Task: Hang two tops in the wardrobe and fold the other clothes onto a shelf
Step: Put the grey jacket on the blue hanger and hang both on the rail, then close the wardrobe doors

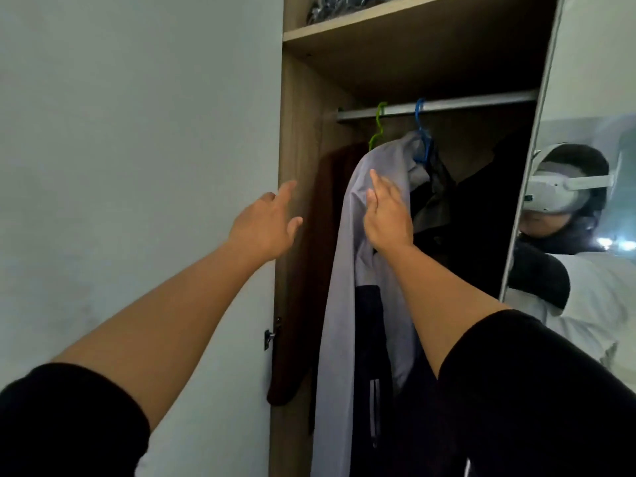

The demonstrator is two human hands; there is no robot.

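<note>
Head view: open wardrobe [299, 139] w/ a metal rail [464, 105] across the top, shelf above it. On the rail, a pale grey top [347, 256] hangs from a blue hanger [424, 139]; a green hanger [378, 127] sits just left of it, carrying a dark brown garment [320, 235] by the left wall. Darker clothes hang to the right, too dim to sort out. Right hand [387, 215], fingers straight, rests flat on the grey top's near shoulder, holding nothing. Left hand [266, 225] is spread wide in the air near the wardrobe's left edge, apart from the fabric. Mirror door at far right.

The grey top looks thin, light and soft, prob. a bit slippery, so it could slide off the hanger. Best taken at the shoulder seam or collar, near the hook, not lower down.
</note>
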